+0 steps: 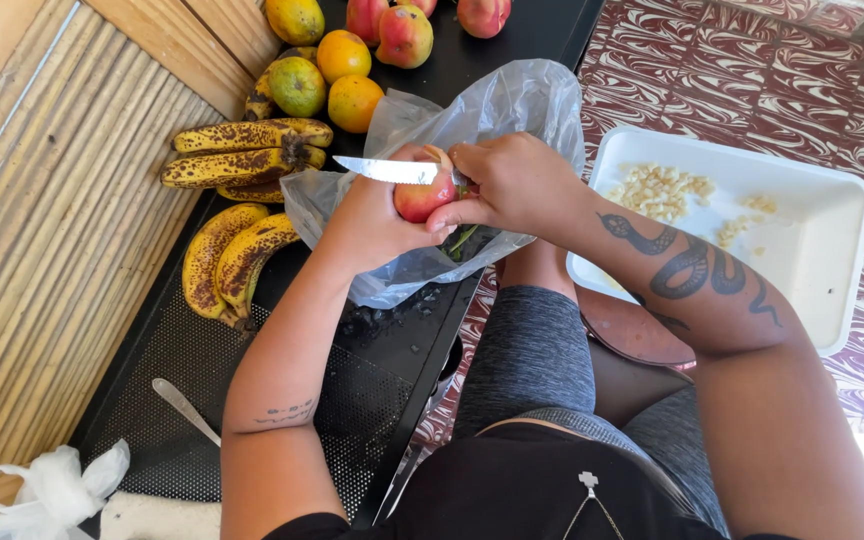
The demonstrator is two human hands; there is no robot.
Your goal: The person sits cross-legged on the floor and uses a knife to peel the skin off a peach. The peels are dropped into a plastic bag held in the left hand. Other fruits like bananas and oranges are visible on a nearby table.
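Observation:
My left hand (372, 215) cups a red apple (424, 198) over an open clear plastic bag (492, 110). Gripping a knife, my right hand (512, 185) lays the silver blade (387, 170) flat across the top of the apple, tip pointing left. Its thumb presses on the fruit. Dark peelings lie inside the bag below the apple.
On the black table (372, 360) lie spotted bananas (247, 150), more bananas (227, 260), oranges (344, 75) and apples (402, 35). A white tray (822, 250) with pale fruit pieces rests on the patterned floor to the right. A spoon (184, 408) and a white bag (47, 495) lie near me.

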